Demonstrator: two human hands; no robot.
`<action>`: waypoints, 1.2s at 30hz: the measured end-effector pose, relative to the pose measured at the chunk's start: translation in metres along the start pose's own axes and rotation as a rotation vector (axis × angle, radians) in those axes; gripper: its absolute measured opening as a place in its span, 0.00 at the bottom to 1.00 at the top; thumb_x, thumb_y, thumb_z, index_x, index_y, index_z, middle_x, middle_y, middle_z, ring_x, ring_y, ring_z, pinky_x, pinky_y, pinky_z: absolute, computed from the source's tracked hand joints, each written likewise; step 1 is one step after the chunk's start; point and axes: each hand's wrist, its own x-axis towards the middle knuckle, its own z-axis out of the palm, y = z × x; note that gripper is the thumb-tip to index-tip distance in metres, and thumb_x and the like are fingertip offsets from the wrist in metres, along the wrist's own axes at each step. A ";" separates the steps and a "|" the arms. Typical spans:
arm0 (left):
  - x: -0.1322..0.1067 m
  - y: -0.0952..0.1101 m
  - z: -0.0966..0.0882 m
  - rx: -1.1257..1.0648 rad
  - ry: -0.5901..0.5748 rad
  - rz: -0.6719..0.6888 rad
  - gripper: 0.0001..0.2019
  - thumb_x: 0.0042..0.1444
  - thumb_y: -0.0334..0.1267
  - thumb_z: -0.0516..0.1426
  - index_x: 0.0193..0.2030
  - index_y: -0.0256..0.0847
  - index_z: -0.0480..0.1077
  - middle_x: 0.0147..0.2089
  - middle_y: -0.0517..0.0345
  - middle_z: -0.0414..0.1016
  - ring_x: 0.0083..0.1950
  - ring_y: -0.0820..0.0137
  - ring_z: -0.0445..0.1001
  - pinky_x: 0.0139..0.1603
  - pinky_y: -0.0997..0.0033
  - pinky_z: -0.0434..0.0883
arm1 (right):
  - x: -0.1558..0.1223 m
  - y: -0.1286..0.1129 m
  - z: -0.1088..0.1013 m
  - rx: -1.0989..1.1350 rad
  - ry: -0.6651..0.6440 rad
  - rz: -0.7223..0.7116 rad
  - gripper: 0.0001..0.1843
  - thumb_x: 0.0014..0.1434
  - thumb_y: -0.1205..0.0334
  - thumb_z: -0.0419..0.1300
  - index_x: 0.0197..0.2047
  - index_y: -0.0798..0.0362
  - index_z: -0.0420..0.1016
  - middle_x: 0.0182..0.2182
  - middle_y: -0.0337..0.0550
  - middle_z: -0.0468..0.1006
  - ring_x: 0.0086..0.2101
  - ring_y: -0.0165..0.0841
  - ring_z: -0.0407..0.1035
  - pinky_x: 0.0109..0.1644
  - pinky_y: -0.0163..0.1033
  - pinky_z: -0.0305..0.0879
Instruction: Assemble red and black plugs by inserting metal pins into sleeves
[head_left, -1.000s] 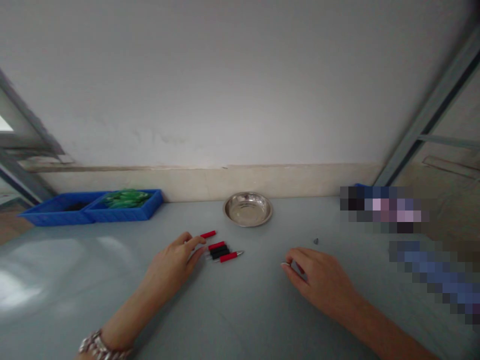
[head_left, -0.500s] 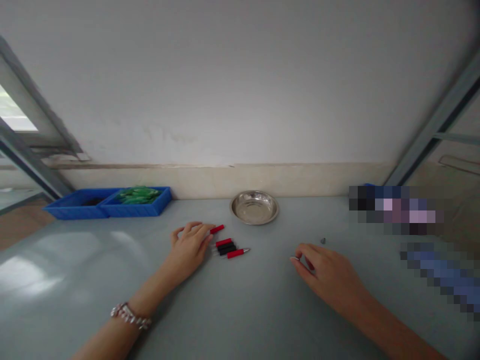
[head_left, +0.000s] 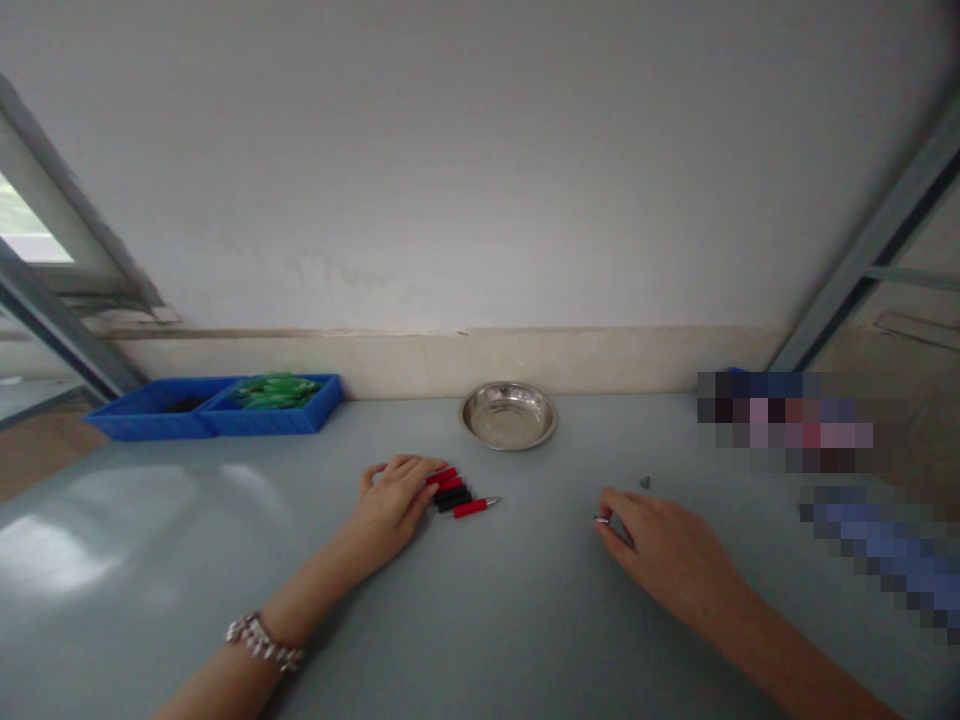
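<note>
My left hand (head_left: 395,497) lies on the grey table (head_left: 480,600) with its fingers curled, the fingertips touching a small row of red and black pen-like pieces (head_left: 457,494). The nearest red piece (head_left: 474,507) has a silver tip pointing right. My right hand (head_left: 660,545) rests on the table to the right, fingers curled round a small silvery object (head_left: 601,521) at its fingertips. A tiny dark part (head_left: 644,482) lies just beyond that hand.
A round steel dish (head_left: 509,414) sits near the wall behind the pieces. Two blue trays (head_left: 214,408) stand at the back left, one holding green parts (head_left: 276,390). Metal frame bars slant at both sides. A blurred area covers the right.
My left hand slid right and drew the separate red piece in against the row. My right hand shifted slightly right, still curled round the small silvery object.
</note>
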 end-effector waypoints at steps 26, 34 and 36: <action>-0.002 0.017 -0.006 -0.042 -0.053 0.090 0.18 0.55 0.49 0.50 0.51 0.49 0.63 0.52 0.53 0.65 0.52 0.59 0.61 0.51 0.54 0.54 | 0.002 0.008 -0.003 -0.087 -0.132 0.029 0.06 0.56 0.67 0.53 0.37 0.52 0.69 0.30 0.47 0.77 0.33 0.40 0.72 0.28 0.36 0.58; -0.004 0.016 -0.004 -0.029 -0.043 0.121 0.15 0.56 0.46 0.49 0.51 0.52 0.62 0.52 0.55 0.64 0.52 0.60 0.62 0.50 0.55 0.55 | 0.003 0.009 -0.003 -0.060 -0.128 0.043 0.07 0.57 0.65 0.53 0.38 0.52 0.70 0.31 0.46 0.77 0.34 0.41 0.72 0.30 0.37 0.59; -0.004 0.016 -0.004 -0.028 -0.046 0.126 0.15 0.57 0.46 0.49 0.51 0.53 0.62 0.52 0.55 0.64 0.52 0.60 0.62 0.50 0.54 0.54 | 0.003 0.008 -0.004 -0.055 -0.139 0.043 0.07 0.57 0.65 0.53 0.39 0.51 0.70 0.31 0.46 0.77 0.35 0.41 0.72 0.30 0.37 0.59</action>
